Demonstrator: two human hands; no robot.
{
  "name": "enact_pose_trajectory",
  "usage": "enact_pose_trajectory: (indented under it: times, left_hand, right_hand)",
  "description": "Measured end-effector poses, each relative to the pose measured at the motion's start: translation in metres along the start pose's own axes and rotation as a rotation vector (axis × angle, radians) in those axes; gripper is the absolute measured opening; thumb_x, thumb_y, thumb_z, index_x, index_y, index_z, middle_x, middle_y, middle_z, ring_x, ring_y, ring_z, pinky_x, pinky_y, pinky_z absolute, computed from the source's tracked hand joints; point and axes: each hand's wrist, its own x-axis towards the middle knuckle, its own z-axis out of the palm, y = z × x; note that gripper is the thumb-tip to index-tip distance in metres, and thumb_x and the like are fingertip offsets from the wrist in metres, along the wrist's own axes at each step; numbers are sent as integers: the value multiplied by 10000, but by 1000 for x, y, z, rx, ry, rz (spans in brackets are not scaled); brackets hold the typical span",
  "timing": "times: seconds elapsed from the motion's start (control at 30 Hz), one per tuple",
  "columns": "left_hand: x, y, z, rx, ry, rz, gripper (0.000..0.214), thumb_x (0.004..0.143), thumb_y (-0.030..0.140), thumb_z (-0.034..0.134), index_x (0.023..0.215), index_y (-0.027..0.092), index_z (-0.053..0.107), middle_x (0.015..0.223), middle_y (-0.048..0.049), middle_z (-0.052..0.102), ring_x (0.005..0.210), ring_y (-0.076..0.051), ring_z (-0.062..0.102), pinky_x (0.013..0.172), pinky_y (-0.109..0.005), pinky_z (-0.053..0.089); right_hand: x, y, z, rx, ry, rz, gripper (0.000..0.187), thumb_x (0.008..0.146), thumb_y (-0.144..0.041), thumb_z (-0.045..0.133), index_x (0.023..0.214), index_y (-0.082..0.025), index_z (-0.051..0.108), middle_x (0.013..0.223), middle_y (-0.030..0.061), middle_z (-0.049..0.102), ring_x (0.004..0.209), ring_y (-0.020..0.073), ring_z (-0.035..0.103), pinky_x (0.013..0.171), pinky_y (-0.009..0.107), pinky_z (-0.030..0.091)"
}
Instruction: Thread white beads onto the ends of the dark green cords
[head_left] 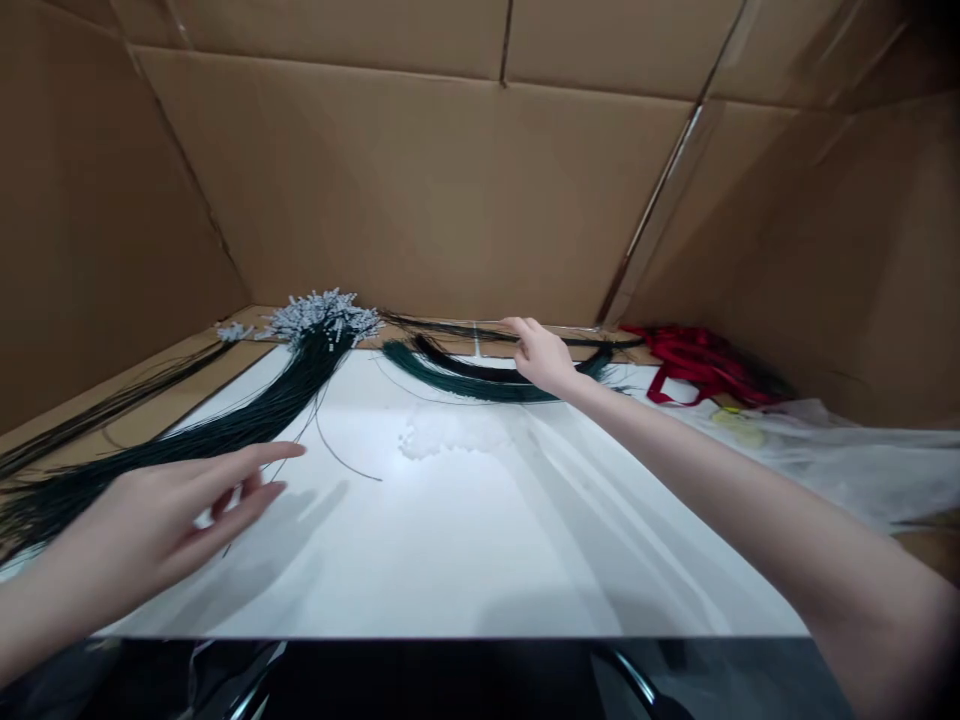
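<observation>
My left hand [176,520] hovers low over the white board [465,540], fingers stretched out and slightly apart, holding nothing; a thin loose dark cord [341,462] lies just beyond its fingertips. A long bundle of dark green cords [225,430] with white plastic tips [324,316] runs past it at the left. My right hand [541,356] reaches to the far edge and rests on a curved bundle of dark green cords [465,380], fingers bent over some strands; how firmly it grips is unclear.
Cardboard walls [420,190] enclose the workspace on three sides. Red cords [697,362] lie at the back right beside clear plastic bags [840,450]. A small heap of clear beads [442,438] sits mid-board. More dark cords [112,405] lie on the cardboard at left.
</observation>
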Motion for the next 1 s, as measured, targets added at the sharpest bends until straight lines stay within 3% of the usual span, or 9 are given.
enact_pose_trajectory:
  times: [0.07,0.17,0.27,0.4,0.6,0.83,1.0]
  left_hand:
    - [33,21,19,-68,-98,118,353,997,451,452,1330,358,521,863,38,683,590,-113,587,586,-225,439]
    - [80,37,45,-85,-84,307,292,1014,373,412,1245,279,565,1046,-17,682,684,-120,624,616,-231,433]
    - [124,31,65,94,-55,397,270,1003,281,393,1179,258,597,1075,-25,661,767,-146,641,611,-245,409]
    - [166,4,85,218,-62,397,271,976,220,394,1128,244,617,1129,-42,629,814,-162,644,612,-247,408]
    - [192,-25,103,237,-78,394,286,988,223,381,1134,247,625,1162,-58,609,898,-198,644,631,-266,414]
    - [209,-28,105,207,-108,422,255,1006,274,410,983,215,657,1089,-47,655,834,-191,655,641,-275,432]
    - [217,-28,102,117,-85,413,218,1001,278,451,973,202,653,994,-30,680,887,-184,671,737,-269,484]
  right_hand:
    - [-4,8,1,-35,-8,-26,346,970,-297,604,1299,-191,587,1376,117,561,1162,254,604,956,473,529]
    - [1,14,11,-71,-38,-55,295,966,-293,611,1240,-183,622,1378,113,561,1174,253,596,964,470,524]
    - [13,16,28,-99,-73,-70,279,967,-298,610,1216,-174,629,1316,107,598,1125,239,619,936,453,538]
    - [29,18,52,-127,-116,-83,274,968,-307,608,1204,-170,633,1274,102,619,1103,234,626,923,448,541]
    - [55,27,78,-157,-146,-63,280,966,-309,612,1205,-165,631,1272,102,619,1108,238,625,926,453,538]
    - [82,38,99,-218,-151,1,291,967,-316,608,1216,-167,627,1279,104,615,1115,242,621,932,459,534]
    - [87,42,108,-262,-174,5,298,966,-323,610,1216,-163,625,1265,103,621,1107,242,625,928,461,534]
